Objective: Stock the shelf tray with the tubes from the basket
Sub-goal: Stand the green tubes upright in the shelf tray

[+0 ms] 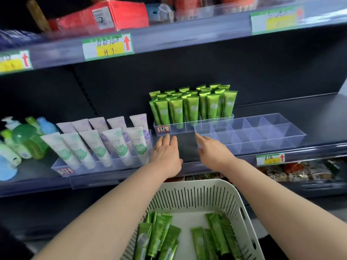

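Green tubes (161, 235) in basket (197, 184), clear tray (262, 136) empty, left hand (166, 152) fingers (166, 140) straight, right hand (212, 150) fingers (200, 140) straight, touching tray.

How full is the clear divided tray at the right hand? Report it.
Empty: all visible compartments of the clear tray show only see-through walls, nothing inside.

Both hands reach over the dark shelf. The left hand (166, 152) is flat, fingers straight, just in front of the stocked tray (175, 129), where the standing tubes (193, 107) are packed upright. The right hand (212, 152) touches with straight fingers the near left corner of the divided tray (262, 136), which sits beside the stocked one. Lower down, the white slotted basket (197, 192) holds the loose tubes (163, 235), green and lying flat.
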{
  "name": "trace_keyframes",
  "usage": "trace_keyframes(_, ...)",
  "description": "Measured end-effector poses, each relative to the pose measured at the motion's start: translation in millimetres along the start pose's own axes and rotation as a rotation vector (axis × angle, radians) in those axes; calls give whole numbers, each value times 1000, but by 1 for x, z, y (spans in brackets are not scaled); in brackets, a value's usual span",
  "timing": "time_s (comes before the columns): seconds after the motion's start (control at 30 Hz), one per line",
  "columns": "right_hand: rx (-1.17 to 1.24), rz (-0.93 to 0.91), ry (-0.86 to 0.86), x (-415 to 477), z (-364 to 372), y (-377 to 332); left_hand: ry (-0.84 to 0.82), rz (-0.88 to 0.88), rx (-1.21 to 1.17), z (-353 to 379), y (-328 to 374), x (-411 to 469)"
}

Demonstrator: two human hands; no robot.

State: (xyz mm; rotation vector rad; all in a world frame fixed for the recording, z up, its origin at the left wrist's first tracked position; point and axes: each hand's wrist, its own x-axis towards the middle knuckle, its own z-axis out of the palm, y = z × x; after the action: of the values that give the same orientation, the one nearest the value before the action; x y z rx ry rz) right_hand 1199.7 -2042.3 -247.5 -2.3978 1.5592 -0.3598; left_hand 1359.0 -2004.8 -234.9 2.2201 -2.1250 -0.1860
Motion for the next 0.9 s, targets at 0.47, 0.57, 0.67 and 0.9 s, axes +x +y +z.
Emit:
trace_keyframes(0.47, -289, 326, 61, -41, -14, 70, 0, 285, 91, 30, 47, 2)
trace_keyframes(0.57, -259, 317, 67, -45, -13, 69, -29, 260, 84, 31, 39, -2)
trace_keyframes(0.67, -267, 265, 70, -42, -10, 54, -10, 205, 144, 25, 21, -7)
trace_keyframes(0.9, -259, 117, 64, -30, 13, 9, 13, 71, 356, 8, -18, -28)
